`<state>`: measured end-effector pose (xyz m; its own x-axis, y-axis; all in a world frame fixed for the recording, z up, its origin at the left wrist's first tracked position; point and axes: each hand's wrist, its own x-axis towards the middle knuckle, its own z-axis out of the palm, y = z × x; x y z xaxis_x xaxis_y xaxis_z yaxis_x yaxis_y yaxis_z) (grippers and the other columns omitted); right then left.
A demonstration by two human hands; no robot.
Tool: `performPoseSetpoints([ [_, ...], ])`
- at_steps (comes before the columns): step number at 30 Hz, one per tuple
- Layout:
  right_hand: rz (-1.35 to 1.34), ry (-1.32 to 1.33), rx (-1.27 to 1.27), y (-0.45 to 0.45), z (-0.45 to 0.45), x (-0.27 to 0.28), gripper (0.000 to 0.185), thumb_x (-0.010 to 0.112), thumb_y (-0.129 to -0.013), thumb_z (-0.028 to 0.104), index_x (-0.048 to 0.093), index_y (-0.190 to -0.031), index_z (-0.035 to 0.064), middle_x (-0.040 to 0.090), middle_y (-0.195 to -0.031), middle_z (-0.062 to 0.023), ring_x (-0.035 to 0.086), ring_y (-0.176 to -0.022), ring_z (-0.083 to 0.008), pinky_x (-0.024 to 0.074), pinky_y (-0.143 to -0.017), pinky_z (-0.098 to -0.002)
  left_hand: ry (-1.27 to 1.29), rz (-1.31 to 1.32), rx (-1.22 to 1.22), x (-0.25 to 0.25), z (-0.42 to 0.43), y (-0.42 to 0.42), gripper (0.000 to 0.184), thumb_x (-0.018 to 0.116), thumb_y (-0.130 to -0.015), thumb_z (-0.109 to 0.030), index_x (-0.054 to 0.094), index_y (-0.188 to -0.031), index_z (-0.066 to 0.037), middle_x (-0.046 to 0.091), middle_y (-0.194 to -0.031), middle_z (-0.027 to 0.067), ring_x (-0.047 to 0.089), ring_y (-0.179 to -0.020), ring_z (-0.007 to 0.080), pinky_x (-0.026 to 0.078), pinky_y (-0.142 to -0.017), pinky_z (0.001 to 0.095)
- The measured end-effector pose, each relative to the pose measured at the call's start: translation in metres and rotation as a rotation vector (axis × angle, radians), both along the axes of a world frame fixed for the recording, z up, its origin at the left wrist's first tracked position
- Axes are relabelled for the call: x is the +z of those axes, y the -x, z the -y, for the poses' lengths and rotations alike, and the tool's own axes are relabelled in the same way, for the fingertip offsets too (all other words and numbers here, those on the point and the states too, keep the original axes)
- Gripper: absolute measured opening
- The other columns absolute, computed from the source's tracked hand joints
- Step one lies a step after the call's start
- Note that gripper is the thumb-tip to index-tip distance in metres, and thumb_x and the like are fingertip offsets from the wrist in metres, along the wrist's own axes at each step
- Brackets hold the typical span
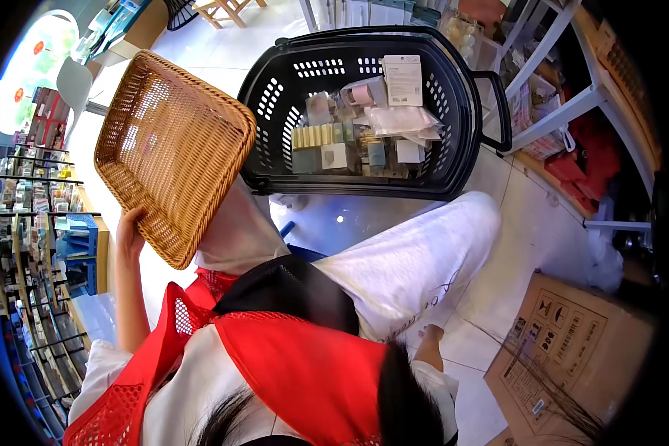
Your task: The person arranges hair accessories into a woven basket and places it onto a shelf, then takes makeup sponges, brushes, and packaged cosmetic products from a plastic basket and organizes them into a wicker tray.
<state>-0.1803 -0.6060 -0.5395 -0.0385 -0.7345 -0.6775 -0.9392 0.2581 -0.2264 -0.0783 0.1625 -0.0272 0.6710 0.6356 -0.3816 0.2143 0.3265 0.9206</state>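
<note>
My left hand (pixel 131 230) grips the near rim of a tan woven basket (pixel 172 149). The basket is tilted up on its side, and no items show in it. Right beside it stands a black plastic shopping basket (pixel 360 184) with slotted walls. Inside are small packaged goods: a white card pack (pixel 403 80), clear bags with pale pink contents (pixel 400 120), and a row of yellowish items (pixel 312 137). My right arm (pixel 429 346) shows only in part, low beside my thigh; the fingers of that hand cannot be made out.
A cardboard box (pixel 565 349) stands on the tiled floor at the lower right. White-framed shelving (pixel 546 52) with goods and red cloth (pixel 598 167) lines the right. Display racks (pixel 41 215) full of small products fill the left. A wooden stool (pixel 227 9) is at the top.
</note>
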Motion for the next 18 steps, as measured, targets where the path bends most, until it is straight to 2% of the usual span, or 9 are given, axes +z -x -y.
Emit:
performPoseSetpoints([
  [9,0.033,-0.157,0.109,-0.046,-0.003,0.018,0.018,0.051,-0.086,0.018,0.055,-0.096,0.0033,0.057,-0.071,-0.0091,0.054,-0.054,-0.0187,0.0407,-0.042,-0.0289,-0.316,-0.122,-0.030,0.027,0.024,-0.015,0.031,0.050,-0.089,-0.010,0.046,-0.119,-0.002,0.058,-0.104,0.0082,0.060,-0.089,0.0180,0.054,-0.071,0.0304],
  [14,0.036,-0.268,0.401,-0.118,0.025,0.082,0.022,0.053,-0.086,0.021,0.056,-0.099,0.0045,0.057,-0.074,-0.0063,0.054,-0.057,-0.0155,0.0402,-0.046,-0.0252,-0.462,-0.183,-0.062,0.042,0.040,-0.027,0.034,0.051,-0.088,-0.008,0.046,-0.120,0.001,0.058,-0.105,0.0099,0.061,-0.087,0.0166,0.055,-0.070,0.0299],
  [17,0.359,-0.018,0.558,-0.194,0.045,0.167,0.024,0.054,-0.086,0.023,0.056,-0.101,0.0052,0.056,-0.076,-0.0046,0.053,-0.059,-0.0137,0.0399,-0.048,-0.0230,-0.499,-0.135,-0.116,0.041,0.038,-0.026,0.038,0.051,-0.086,-0.004,0.044,-0.123,0.002,0.058,-0.107,0.0105,0.060,-0.089,0.0158,0.054,-0.074,0.0286],
  [18,0.854,0.287,0.642,-0.208,0.052,0.185,0.022,0.056,-0.086,0.019,0.056,-0.101,0.0027,0.055,-0.078,-0.0061,0.054,-0.067,-0.0149,0.0442,-0.057,-0.0257,-0.531,-0.122,-0.142,0.041,0.037,-0.025,0.039,0.051,-0.086,-0.004,0.044,-0.124,0.002,0.058,-0.108,0.0105,0.060,-0.090,0.0156,0.054,-0.074,0.0282],
])
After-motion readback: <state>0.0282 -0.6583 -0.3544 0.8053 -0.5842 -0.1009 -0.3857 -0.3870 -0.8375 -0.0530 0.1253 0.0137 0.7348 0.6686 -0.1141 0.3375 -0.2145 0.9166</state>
